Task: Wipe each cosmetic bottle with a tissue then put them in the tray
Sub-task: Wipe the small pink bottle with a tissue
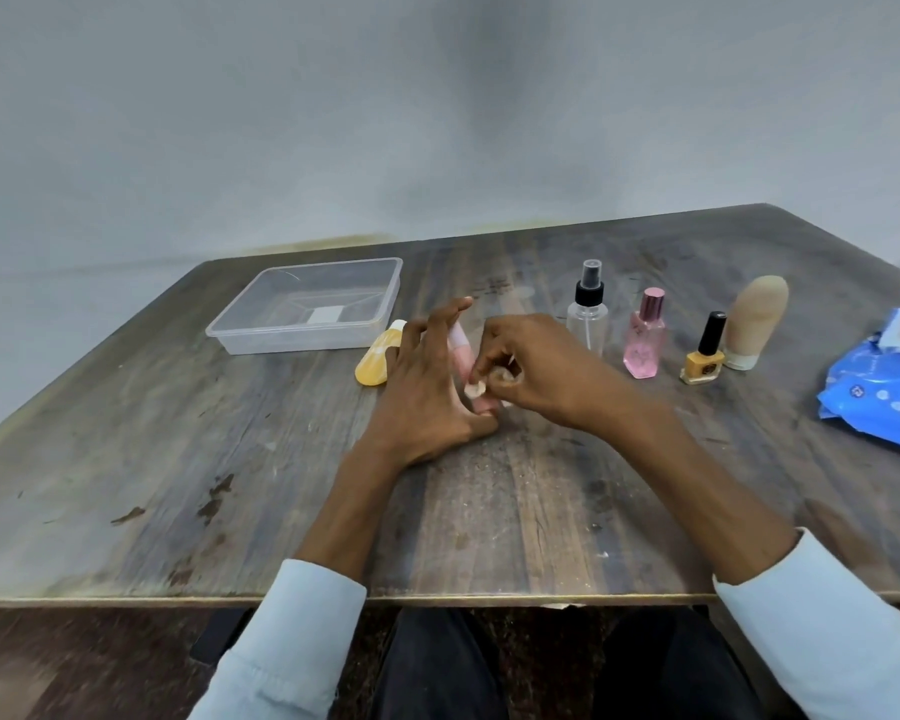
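My left hand point(422, 387) holds a pink tube point(460, 358) with a white cap above the table's middle, thumb at its lower end, fingers spread along its left side. My right hand point(536, 371) pinches a small wad of tissue point(474, 390) against the tube's lower part. A yellow tube point(374, 365) lies just left of my left hand. The clear plastic tray point(302, 341) sits at the back left with no bottle in it. To the right stand a clear spray bottle point(587, 317), a pink perfume bottle point(644, 343), a yellow nail polish point(704, 356) and a beige tube point(755, 319).
A blue pack of wipes point(884, 387) lies at the table's right edge. The wooden table point(230, 485) has its front edge close to my lap. A plain wall runs behind the table.
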